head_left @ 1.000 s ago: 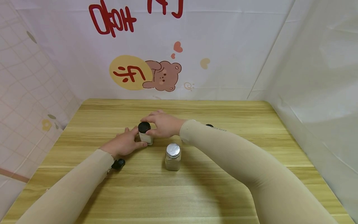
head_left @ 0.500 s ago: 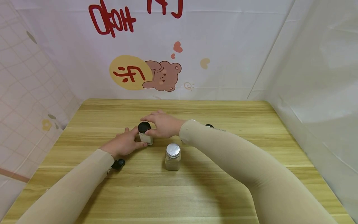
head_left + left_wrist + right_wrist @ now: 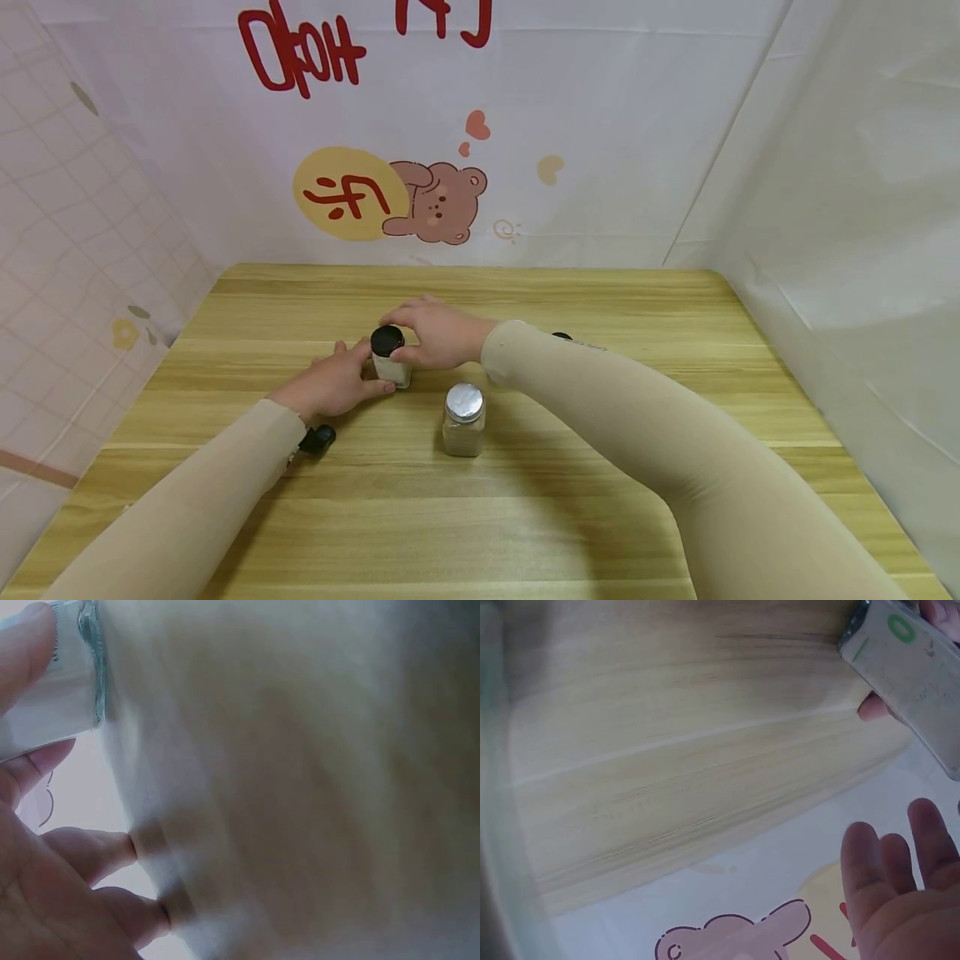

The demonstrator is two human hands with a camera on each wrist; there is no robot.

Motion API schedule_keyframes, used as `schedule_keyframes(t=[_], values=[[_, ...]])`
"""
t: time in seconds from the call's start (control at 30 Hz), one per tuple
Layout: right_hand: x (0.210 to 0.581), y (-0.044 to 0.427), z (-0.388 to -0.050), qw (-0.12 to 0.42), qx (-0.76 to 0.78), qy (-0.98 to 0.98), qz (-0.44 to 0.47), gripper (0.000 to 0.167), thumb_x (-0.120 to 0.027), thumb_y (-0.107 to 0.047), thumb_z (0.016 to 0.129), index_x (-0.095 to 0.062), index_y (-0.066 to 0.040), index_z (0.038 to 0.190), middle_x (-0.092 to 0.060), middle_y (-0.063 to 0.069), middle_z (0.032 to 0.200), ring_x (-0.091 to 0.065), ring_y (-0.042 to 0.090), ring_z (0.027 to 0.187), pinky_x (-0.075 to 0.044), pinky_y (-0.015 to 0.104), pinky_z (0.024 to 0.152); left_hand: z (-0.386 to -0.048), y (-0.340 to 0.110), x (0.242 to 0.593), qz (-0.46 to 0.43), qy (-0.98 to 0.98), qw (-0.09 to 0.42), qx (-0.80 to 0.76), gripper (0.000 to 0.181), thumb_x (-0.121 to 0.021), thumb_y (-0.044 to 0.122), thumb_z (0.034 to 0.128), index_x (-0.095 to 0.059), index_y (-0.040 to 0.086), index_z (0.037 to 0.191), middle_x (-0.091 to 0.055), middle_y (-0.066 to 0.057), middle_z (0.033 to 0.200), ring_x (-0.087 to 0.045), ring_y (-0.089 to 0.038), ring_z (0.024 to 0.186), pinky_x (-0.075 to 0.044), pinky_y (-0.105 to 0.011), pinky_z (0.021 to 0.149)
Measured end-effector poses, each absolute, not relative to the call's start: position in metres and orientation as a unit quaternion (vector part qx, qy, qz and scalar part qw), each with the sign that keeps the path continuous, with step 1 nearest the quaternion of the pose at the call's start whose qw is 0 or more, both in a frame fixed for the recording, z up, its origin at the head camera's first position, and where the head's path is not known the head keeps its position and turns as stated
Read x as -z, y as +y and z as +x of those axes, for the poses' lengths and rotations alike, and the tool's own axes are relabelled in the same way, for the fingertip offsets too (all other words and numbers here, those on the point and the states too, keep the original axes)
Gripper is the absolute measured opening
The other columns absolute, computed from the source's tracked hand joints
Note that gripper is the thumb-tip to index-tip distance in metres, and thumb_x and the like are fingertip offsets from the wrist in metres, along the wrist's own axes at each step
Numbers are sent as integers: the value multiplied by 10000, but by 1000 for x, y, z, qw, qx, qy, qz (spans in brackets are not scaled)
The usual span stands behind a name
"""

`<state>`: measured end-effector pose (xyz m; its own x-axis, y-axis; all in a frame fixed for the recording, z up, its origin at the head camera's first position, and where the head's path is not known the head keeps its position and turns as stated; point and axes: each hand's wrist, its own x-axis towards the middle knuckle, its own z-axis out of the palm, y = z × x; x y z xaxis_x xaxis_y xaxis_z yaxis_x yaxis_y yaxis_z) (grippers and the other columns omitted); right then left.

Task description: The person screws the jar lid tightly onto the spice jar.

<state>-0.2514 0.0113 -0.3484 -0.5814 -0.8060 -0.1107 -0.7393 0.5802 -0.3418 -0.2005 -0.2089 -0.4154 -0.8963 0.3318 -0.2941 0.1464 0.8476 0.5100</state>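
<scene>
In the head view, a glass jar (image 3: 393, 373) with pale contents and a black lid (image 3: 387, 341) stands upright on the table's left half. My left hand (image 3: 337, 383) grips its body low down, thumb in front and fingers on the left side. From the right, my right hand (image 3: 446, 333) pinches the lid between thumb and forefinger. The left wrist view shows the jar (image 3: 71, 694) between thumb and a finger of my left hand (image 3: 52, 892). Green marks show on the jar (image 3: 915, 675) in the right wrist view, above the spread fingers of my right hand (image 3: 907, 915).
A second jar (image 3: 464, 436) with a silver top stands nearer the front, right of the held jar. A black thing (image 3: 562, 337) shows partly behind my right sleeve. Another black thing (image 3: 318, 439) lies beside my left wrist. A white printed sheet (image 3: 600, 125) hangs behind the table.
</scene>
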Motion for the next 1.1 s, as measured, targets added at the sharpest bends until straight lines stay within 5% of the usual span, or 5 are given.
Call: schedule_keyframes(t=[1.1], values=[[350, 10, -251, 124, 125, 881, -439, 537, -655, -381, 1052, -552, -126, 1514, -583, 47, 1524, -481, 236, 1476, -215, 406, 1320, -199, -206, 413, 123, 944, 192, -238, 895, -681, 560, 990, -181, 334, 1697, -255, -191, 1732, -1, -676, 1522, -15, -901, 1106]])
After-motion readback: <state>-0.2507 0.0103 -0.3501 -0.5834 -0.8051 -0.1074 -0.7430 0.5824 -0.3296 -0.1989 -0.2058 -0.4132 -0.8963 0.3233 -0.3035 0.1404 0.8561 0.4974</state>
